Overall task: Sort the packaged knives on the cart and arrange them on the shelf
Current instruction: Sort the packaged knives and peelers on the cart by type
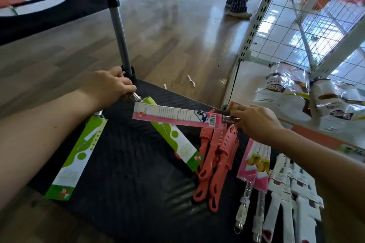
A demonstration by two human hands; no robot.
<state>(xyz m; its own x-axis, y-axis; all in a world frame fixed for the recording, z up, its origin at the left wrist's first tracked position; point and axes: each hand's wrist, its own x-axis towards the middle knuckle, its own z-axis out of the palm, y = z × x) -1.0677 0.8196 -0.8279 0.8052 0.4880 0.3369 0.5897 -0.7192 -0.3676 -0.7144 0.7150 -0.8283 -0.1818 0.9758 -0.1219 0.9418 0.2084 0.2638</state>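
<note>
Above the cart [126,163], the grip of the right hand [256,122] is holding a pink-sleeved knife [175,117] (by its steel handle); the left hand [107,87] is gripping 1 green-sleeved knife [171,136] resting on the cart.

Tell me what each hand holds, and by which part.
The right hand grips the pink-packaged knife by its metal handle. The left hand grips the metal handle of a green-packaged knife.
</note>
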